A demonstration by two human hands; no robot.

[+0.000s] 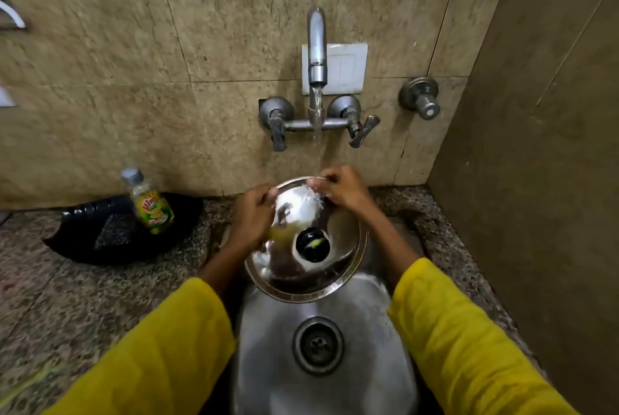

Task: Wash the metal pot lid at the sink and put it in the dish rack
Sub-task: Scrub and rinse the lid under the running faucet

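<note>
The round metal pot lid point(338, 260) with a black knob point(312, 244) is tilted over the steel sink point(321, 381), its top face toward me. Water from the wall tap point(317, 46) falls on the lid's far rim and splashes there. My left hand point(251, 217) grips the lid's left rim. My right hand point(345, 188) holds the far rim, fingers at the spot where the water lands. Both arms wear yellow sleeves.
A green dish soap bottle point(152, 203) stands on a black tray point(117, 237) on the speckled stone counter point(67, 297) to the left. The sink drain point(318, 345) lies below the lid. Two tap handles point(278, 133) and a wall valve point(420, 98) sit above; a wall closes the right side.
</note>
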